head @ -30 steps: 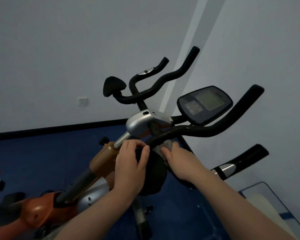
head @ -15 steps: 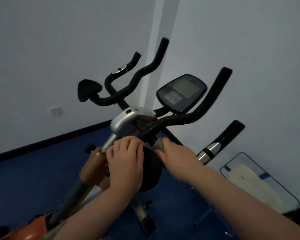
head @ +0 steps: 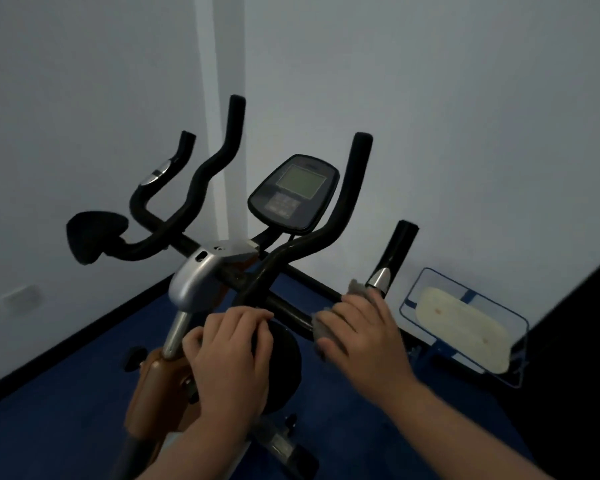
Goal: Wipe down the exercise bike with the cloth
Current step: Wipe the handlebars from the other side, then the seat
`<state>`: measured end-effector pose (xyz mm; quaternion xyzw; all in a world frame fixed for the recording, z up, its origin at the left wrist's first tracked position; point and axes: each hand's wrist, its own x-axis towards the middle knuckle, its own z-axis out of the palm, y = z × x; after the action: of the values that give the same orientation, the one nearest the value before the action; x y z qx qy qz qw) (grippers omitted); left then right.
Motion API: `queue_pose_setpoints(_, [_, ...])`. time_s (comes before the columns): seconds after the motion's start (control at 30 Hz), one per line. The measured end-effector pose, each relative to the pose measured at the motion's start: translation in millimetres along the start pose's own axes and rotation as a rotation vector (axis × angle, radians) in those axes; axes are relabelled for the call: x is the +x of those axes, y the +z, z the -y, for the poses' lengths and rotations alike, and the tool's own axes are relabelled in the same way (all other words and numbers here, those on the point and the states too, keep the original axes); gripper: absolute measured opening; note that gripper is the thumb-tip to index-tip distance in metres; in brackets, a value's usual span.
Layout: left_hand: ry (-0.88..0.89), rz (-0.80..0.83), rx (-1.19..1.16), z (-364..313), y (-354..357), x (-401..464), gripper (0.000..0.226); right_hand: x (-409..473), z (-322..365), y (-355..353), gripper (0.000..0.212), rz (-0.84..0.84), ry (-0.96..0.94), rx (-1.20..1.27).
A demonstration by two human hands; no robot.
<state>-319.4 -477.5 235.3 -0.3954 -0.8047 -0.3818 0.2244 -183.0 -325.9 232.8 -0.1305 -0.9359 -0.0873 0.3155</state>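
- on the low right bar [head: 291, 308] of the bike [head: 201, 275], my right hand [head: 361, 327] grips the grey cloth [head: 355, 289], wrapped round the tube.
- my left hand [head: 232, 355] curls over the black pad [head: 283, 362]; if it shifts, the bike may wobble.
- the bunched cloth could slip off, leaving bare fingers rubbing the bar.

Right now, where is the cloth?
In the head view the grey cloth sits right of centre, held under the right hand against the black handlebar crossbar, just below the chrome-banded grip.
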Motion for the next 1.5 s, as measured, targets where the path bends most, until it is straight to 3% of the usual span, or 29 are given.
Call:
queue_pose_setpoints(0.07, [0.005, -0.003, -0.018, 0.2, -0.4, 0.9, 0.022, 12.9, -23.3, -9.8, 0.034, -0.022, -0.050, -0.028])
queue_pose_setpoints(0.1, [0.005, -0.004, -0.025, -0.3, -0.8, 1.9, 0.022, 21.1, -33.3, -15.3, 0.033, -0.069, 0.018, -0.003])
queue_pose_setpoints(0.2, [-0.007, 0.012, -0.029, -3.8, -0.9, 2.6, 0.024, 30.5, -27.0, -17.5, 0.037, -0.199, 0.533, 0.254])
queue_pose_setpoints(0.27, [-0.006, 0.010, -0.033, -3.4, -0.3, 2.6, 0.024, 29.0, 11.6, -2.7, 0.053, -0.296, 0.909, 0.533])
queue_pose_setpoints(0.33, [0.002, -0.008, -0.030, -2.5, 1.5, 1.8, 0.023, 31.0, 50.8, 12.6, 0.066, -0.441, 1.153, 0.804])
queue_pose_setpoints(0.43, [0.017, -0.042, -0.023, -3.1, 3.9, 2.6, 0.023, 40.1, 53.7, 15.3, 0.057, -0.564, 1.279, 0.925])
queue_pose_setpoints(0.53, [0.016, -0.053, -0.015, -2.6, 5.1, 1.7, 0.023, 60.9, -4.3, 0.9, 0.029, -0.532, 1.356, 1.032])
queue_pose_setpoints(0.6, [0.012, -0.054, -0.011, -2.1, 5.6, 1.0, 0.023, 77.1, -38.4, -8.3, 0.033, -0.507, 1.395, 1.048])
queue_pose_setpoints(0.77, [-0.011, -0.042, -0.013, -2.0, 5.2, 0.5, 0.023, 66.0, -23.5, 11.0, 0.022, -0.596, 1.278, 0.965])
queue_pose_setpoints(0.93, [-0.008, -0.058, -0.040, -2.2, 5.6, 1.5, 0.022, 78.4, -54.1, 0.1, 0.025, -0.463, 1.187, 0.903])
queue_pose_setpoints(1.03, [-0.013, -0.061, -0.034, -1.8, 5.8, 1.9, 0.021, 91.1, -78.5, -14.8, 0.029, -0.397, 0.887, 0.602])
queue_pose_setpoints(1.17, [-0.027, -0.045, -0.040, -1.1, 4.9, 2.1, 0.020, 63.7, -91.2, -19.8, 0.036, -0.148, 0.357, 0.132])
queue_pose_setpoints(1.33, [-0.062, -0.001, -0.039, -3.0, 1.1, 2.5, 0.019, 44.6, -81.4, -24.0, 0.040, 0.131, -0.179, 0.106])
queue_pose_setpoints(1.43, [-0.068, 0.007, -0.047, -6.4, -1.4, 2.2, 0.020, 66.0, -105.5, -36.9, 0.039, 0.138, -0.245, -0.049])
queue_pose_setpoints(1.5, [-0.077, -0.001, -0.059, -7.7, -2.4, 1.9, 0.021, 65.4, -112.9, -41.0, 0.038, 0.117, -0.158, -0.084])
